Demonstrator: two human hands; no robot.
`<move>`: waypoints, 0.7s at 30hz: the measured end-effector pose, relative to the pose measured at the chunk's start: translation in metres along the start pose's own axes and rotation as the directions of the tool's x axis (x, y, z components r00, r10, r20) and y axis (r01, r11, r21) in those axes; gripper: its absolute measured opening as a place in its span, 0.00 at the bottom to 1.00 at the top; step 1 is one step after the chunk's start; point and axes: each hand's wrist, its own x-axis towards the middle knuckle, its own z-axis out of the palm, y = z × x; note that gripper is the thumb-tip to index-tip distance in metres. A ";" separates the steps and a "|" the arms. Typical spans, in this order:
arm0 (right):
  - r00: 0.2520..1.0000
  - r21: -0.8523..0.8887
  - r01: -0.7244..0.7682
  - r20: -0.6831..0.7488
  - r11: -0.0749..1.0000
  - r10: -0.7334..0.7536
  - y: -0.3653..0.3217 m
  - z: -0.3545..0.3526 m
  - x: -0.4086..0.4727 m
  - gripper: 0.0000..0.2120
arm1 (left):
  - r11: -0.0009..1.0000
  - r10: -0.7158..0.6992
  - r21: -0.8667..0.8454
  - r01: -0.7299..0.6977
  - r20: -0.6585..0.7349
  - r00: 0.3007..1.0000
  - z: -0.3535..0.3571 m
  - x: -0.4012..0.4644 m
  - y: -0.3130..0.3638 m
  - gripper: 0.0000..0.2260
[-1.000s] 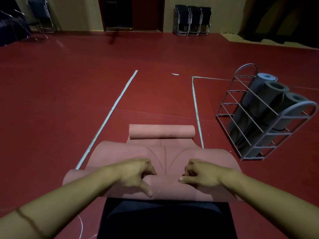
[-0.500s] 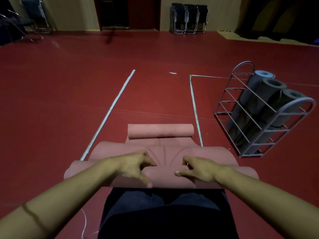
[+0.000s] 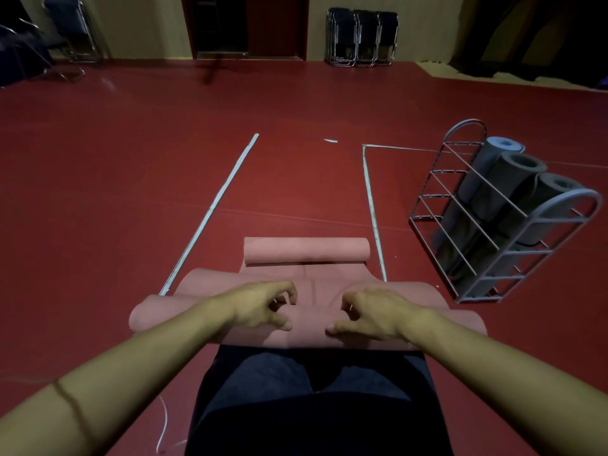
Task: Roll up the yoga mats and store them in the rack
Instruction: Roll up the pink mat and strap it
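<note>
— Both hands sit on the near roll of the pink rubber yoga mat [image 3: 306, 327]: the left hand [image 3: 263, 302] and the right hand [image 3: 371, 312], side by side near its middle, fingers curled over the roll's top and thumbs pressed against its near face.

— Where does that mat lie?

— On the dark red floor [image 3: 131, 192], just beyond the person's dark trousers [image 3: 312, 399]. Its far end is curled into a smaller roll, with a short flat stretch between the two rolls.

— And the rack?

— The grey wire rack [image 3: 500, 225] stands to the right and farther off, well apart from the hands, holding three rolled grey mats [image 3: 513, 169] leaning in it. Pale tape lines [image 3: 214, 205] run away on both sides of the mat.
</note>
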 end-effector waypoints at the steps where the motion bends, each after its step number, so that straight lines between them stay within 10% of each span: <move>1: 1.000 0.000 0.002 0.024 1.000 -0.002 0.001 -0.002 0.000 0.33 | 0.999 0.003 -0.038 -0.003 -0.004 1.000 0.002 0.000 -0.002 0.18; 12: 1.000 0.068 -0.027 -0.007 0.997 0.027 0.006 -0.001 0.015 0.30 | 0.949 0.074 0.313 -0.026 -0.143 0.987 0.010 -0.006 0.004 0.38; 21: 1.000 0.108 -0.012 0.016 0.994 0.010 0.014 0.001 0.016 0.34 | 0.967 -0.014 0.248 0.054 -0.158 0.987 -0.005 0.001 0.018 0.29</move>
